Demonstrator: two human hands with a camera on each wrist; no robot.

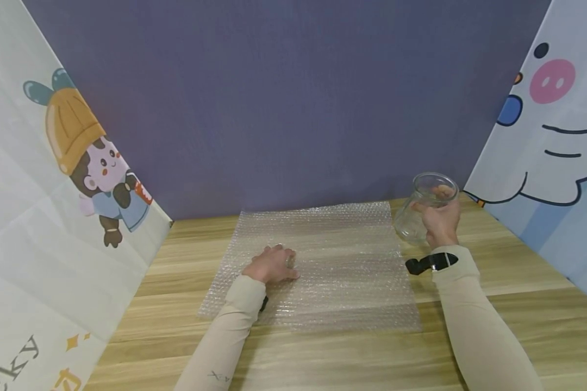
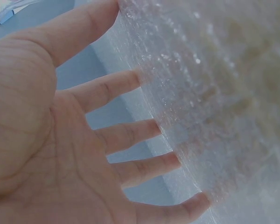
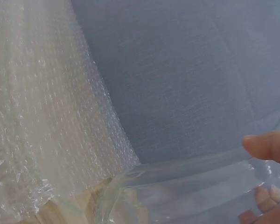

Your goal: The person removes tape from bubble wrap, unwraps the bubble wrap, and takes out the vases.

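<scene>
A clear sheet of bubble wrap [image 1: 342, 271] lies flat on the wooden table. On its left half rests my left hand [image 1: 273, 264], palm down; in the left wrist view the fingers are spread and nearly straight, with the fingertips [image 2: 168, 160] touching the wrap. My right hand [image 1: 442, 221] grips a clear glass vase [image 1: 408, 224] by its narrow neck, beside the wrap's far right corner. The vase has a flared rim and a wider base, and it leans. Whether its base touches the table cannot be made out. The right wrist view shows its glass body [image 3: 186, 186] beside the wrap's edge.
A plain purple-grey panel [image 1: 293, 108] stands along the table's back edge. White cartoon-printed sheets close off the left side [image 1: 24, 190] and the right side [image 1: 567, 163]. Bare wood of the table [image 1: 352, 358] shows in front of the wrap.
</scene>
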